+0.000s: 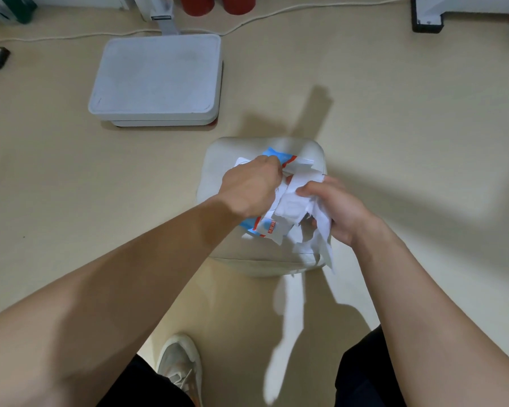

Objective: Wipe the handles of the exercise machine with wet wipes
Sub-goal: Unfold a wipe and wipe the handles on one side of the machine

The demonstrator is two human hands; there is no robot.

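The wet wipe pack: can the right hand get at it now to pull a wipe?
Probably yes. The left hand holds the wet wipe pack above the pale stool, and the right hand is beside it, gripping white wipes. Nothing stands between them.

Left hand (249, 189): fingertips curl out of sight behind own knuckles, onto blue-and-red soft plastic wipe pack (278, 156); pack middle covered, label print too blurred to read. Bunch of white wet wipes (294, 201) gripped in right hand (335, 210): motion-smeared, sheet count unclear. Cream padded square stool (218, 160): top mostly covered. Two red cylinders (196, 4) cut by top edge. Grey mesh sneaker (180, 365): rear hidden under black shorts (362, 371)
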